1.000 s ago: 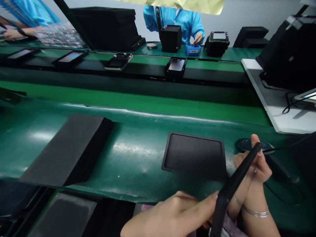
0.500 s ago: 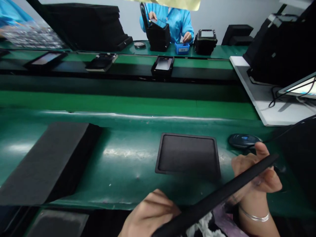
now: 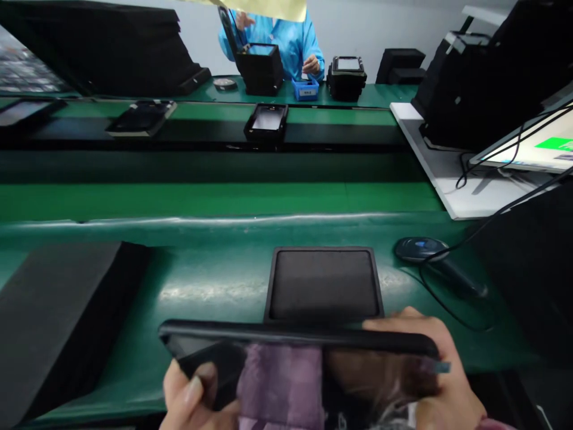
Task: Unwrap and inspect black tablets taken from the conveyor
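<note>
I hold a black tablet-like device (image 3: pixel 295 358) flat and level in front of me, its glossy screen up and mirroring purple cloth. My left hand (image 3: pixel 192 397) grips its lower left corner, thumb on the screen. My right hand (image 3: pixel 430 364) wraps round its right end, fingers over the far edge. Just beyond the device, an empty black tray (image 3: pixel 323 285) lies on the green mat (image 3: pixel 215 280).
A stack of dark foam sheets (image 3: pixel 62 310) sits at the left. A handheld scanner (image 3: pixel 430 254) with its cable lies at the right, near a white stand (image 3: pixel 452 179) with a lit screen (image 3: pixel 537 146). Trays with devices (image 3: pixel 267 119) ride the far conveyor. A person in blue (image 3: pixel 286 42) works opposite.
The device has swung from standing on edge at my right to lying flat across in front of me, screen up. My view has shifted rightwards.
</note>
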The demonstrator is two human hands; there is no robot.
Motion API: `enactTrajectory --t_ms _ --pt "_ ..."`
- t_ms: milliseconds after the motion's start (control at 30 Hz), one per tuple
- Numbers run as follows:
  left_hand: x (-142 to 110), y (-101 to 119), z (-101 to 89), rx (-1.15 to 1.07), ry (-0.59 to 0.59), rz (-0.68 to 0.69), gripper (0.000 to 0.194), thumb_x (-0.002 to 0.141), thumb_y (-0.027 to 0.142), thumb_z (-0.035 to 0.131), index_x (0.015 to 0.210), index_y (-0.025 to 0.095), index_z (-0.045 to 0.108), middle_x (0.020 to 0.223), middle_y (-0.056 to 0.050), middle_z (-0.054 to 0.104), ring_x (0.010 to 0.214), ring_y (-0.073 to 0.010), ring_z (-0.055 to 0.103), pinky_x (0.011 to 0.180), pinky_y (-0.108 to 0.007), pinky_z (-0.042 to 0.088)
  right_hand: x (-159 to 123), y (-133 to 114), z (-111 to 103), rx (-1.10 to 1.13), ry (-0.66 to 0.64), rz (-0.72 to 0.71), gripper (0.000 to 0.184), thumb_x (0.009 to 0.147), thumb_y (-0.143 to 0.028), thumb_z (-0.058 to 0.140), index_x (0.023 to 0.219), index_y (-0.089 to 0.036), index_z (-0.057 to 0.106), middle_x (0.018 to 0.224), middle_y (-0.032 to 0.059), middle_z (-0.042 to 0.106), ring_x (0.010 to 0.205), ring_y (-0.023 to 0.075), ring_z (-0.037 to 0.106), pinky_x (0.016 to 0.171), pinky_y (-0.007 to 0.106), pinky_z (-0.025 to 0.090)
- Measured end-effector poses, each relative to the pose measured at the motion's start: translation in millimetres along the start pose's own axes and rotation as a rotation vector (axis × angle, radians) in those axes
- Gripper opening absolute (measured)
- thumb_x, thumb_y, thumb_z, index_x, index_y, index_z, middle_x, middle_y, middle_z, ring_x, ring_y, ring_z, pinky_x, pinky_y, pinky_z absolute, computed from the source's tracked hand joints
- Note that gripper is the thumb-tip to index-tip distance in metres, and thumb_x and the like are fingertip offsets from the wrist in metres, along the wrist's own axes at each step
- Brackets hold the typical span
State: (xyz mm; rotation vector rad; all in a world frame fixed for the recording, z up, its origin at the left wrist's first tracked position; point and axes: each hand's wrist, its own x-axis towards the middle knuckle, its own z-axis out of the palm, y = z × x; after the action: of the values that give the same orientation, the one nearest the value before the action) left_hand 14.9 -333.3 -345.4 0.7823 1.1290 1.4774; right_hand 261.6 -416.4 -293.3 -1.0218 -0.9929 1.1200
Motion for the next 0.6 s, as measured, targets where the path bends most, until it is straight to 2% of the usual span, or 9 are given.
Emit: enactTrajectory --t_ms 67,100,200,267,333,400,500,600 --pt "10.0 -4.5 6.0 -0.039 0.060 0.058 0.030 0.040 0.041 0.081 0.056 0.022 0.065 0.045 0.002 0.056 0.034 -0.0091 0.040 0.029 -0.020 0.036 6.2 -2.5 13.4 0.013 0.002 -0.101 0.053 0.072 -0.055 0.073 0.119 -0.032 0.066 0.083 0.0035 0.070 0.064 0.0173 0.062 0.056 0.028 0.050" --pt "14.4 -7.0 7.7 -0.053 0.059 0.035 0.030 0.038 0.037 0.082 0.053 0.020 0.062 0.044 0.002 0.054 0.034 -0.0074 0.040 0.028 -0.017 0.033 10.1 -3.8 18.9 0.012 -0.012 -0.130 0.053 0.072 -0.053 0.075 0.120 -0.033 0.065 0.079 0.0018 0.069 0.061 0.0156 0.060 0.056 0.026 0.049" --pt "23.0 -17.0 7.7 -0.102 0.076 -0.048 0.037 0.041 0.028 0.081 0.043 0.017 0.046 0.042 0.004 0.045 0.037 -0.0048 0.038 0.032 -0.013 0.036 18.5 -7.6 29.0 0.034 -0.154 -0.130 0.061 0.067 -0.049 0.080 0.124 -0.037 0.061 0.061 -0.0033 0.062 0.053 0.0128 0.056 0.053 0.022 0.049" --pt "25.1 -23.9 6.6 -0.104 0.072 -0.072 0.041 0.043 0.028 0.080 0.042 0.018 0.040 0.041 0.006 0.039 0.037 -0.0040 0.036 0.034 -0.012 0.039 18.6 -9.0 31.9 0.074 -0.168 -0.080 0.062 0.068 -0.050 0.079 0.126 -0.036 0.060 0.060 -0.0030 0.063 0.055 0.0144 0.060 0.060 0.024 0.053" --pt "25.3 -29.1 6.6 -0.105 0.066 -0.097 0.042 0.044 0.029 0.080 0.043 0.017 0.040 0.041 0.006 0.037 0.037 -0.0036 0.036 0.034 -0.012 0.038 15.8 -9.3 32.8 0.118 -0.125 0.003 0.061 0.071 -0.051 0.076 0.127 -0.034 0.059 0.072 -0.0001 0.070 0.061 0.0160 0.064 0.065 0.026 0.056" --pt "24.8 -32.5 7.8 -0.101 0.058 -0.134 0.039 0.044 0.031 0.081 0.044 0.017 0.045 0.043 0.005 0.041 0.037 -0.0041 0.038 0.034 -0.013 0.038 13.3 -8.6 32.3 0.171 -0.155 0.069 0.062 0.071 -0.048 0.077 0.128 -0.035 0.058 0.092 0.0024 0.073 0.064 0.0162 0.067 0.062 0.025 0.057" --pt "24.4 -37.0 9.3 -0.101 0.051 -0.182 0.033 0.044 0.030 0.082 0.046 0.017 0.052 0.048 0.002 0.050 0.040 -0.0059 0.043 0.035 -0.015 0.041 12.2 -7.2 31.1 0.263 -0.223 0.093 0.063 0.072 -0.039 0.079 0.131 -0.035 0.055 0.116 0.0044 0.068 0.075 0.0179 0.070 0.060 0.023 0.058" --pt "24.7 -43.4 9.3 -0.114 0.065 -0.198 0.026 0.045 0.026 0.082 0.055 0.017 0.060 0.058 0.000 0.059 0.045 -0.0068 0.049 0.041 -0.015 0.046 10.8 -6.6 33.8 0.359 -0.242 0.090 0.062 0.078 -0.035 0.075 0.134 -0.039 0.050 0.127 0.0037 0.061 0.082 0.0177 0.071 0.065 0.023 0.058"
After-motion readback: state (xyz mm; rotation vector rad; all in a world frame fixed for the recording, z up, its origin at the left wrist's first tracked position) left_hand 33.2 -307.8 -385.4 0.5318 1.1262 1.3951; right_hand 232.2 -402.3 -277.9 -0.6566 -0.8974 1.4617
